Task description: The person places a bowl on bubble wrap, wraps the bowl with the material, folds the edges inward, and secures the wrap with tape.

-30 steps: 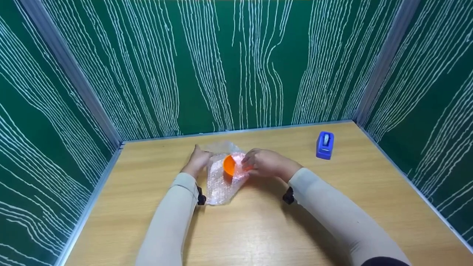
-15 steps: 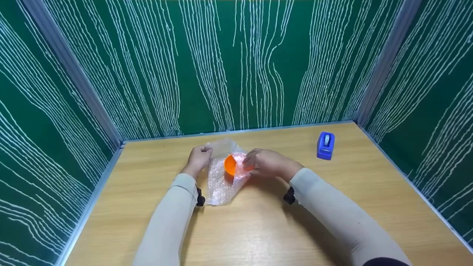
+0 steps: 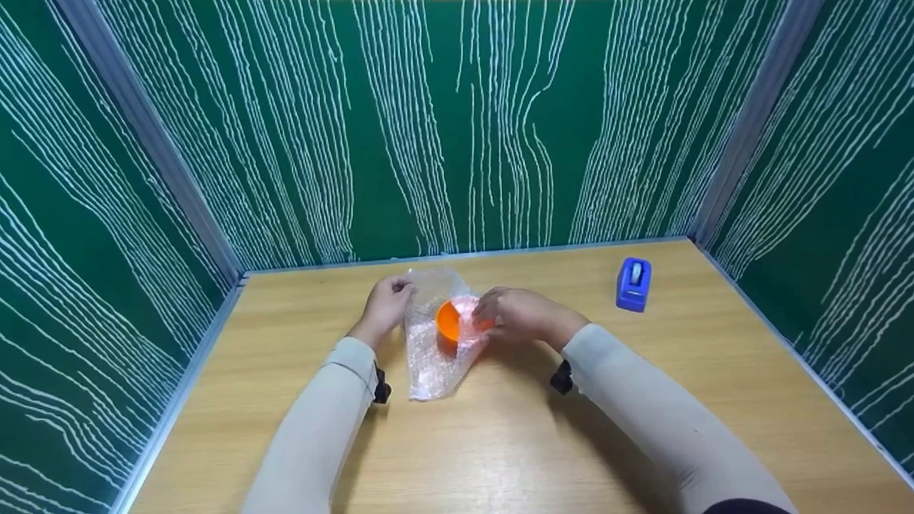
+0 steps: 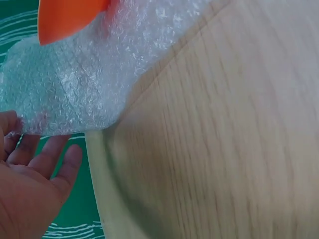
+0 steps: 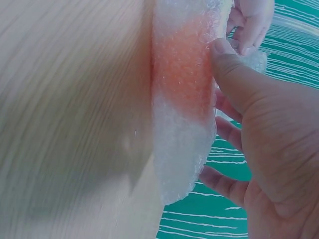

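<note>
A sheet of clear bubble wrap lies on the wooden table, its right part folded up over an orange bowl. The bowl's inner side faces left and stays uncovered; in the right wrist view its orange shows through the wrap. At the sheet's far left edge my left hand pinches the plastic between thumb and forefinger, the other fingers loosely spread in the left wrist view. My right hand grips the wrapped side of the bowl, thumb on the near side and fingers behind.
A blue tape dispenser stands at the back right of the wooden table. Green walls with white streaks enclose the table at the back and both sides.
My left hand, its thumb spread out a second ago, has closed on the wrap's left edge and drawn that edge straighter. The right hand keeps its hold on the bowl.
</note>
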Tool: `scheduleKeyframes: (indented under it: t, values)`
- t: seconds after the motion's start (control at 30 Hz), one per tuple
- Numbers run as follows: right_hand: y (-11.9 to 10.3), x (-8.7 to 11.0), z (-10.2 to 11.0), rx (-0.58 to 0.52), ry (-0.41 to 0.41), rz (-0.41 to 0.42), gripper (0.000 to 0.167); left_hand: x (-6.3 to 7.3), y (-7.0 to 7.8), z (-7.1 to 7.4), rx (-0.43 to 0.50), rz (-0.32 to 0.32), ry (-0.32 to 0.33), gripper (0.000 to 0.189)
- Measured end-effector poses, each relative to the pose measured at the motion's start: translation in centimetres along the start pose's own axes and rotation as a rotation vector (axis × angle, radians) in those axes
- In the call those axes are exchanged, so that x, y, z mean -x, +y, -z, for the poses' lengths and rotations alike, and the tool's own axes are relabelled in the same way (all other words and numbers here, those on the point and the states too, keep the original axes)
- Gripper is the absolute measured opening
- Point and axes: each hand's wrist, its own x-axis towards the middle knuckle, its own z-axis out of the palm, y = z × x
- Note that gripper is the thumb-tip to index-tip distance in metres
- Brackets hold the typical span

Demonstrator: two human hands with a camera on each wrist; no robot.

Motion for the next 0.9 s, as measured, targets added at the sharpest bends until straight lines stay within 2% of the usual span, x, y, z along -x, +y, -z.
scheduleKeyframes:
  t: [0.1, 0.3, 0.53, 0.63, 0.8, 0.9]
  values:
    - [0.0, 0.0, 0.0, 0.007, 0.001, 0.001, 0.03, 0.7, 0.4, -0.1, -0.036, -0.018, 0.002, 0.035]
    - [0.0, 0.0, -0.1, 0.002, 0.007, -0.03, 0.029, 2.1, 1.1, -0.8, -0.099, -0.127, -0.014, 0.032]
    - [0.0, -0.2, -0.2, 0.006, 0.018, -0.035, 0.028, 3.6, 1.4, -2.4, -0.117, -0.221, -0.093, 0.021]
    - [0.1, -0.1, -0.3, 0.015, 0.023, -0.029, 0.029, 3.9, 1.4, -3.2, -0.161, -0.272, -0.12, 0.018]
    - [0.2, 0.0, -0.5, 0.01, 0.042, -0.039, 0.03, 4.5, 1.5, -4.2, -0.262, -0.287, -0.188, 0.02]
    - [0.3, 0.1, -0.6, 0.007, 0.055, -0.061, 0.03, 4.7, 1.7, -4.7, -0.315, -0.276, -0.204, 0.02]
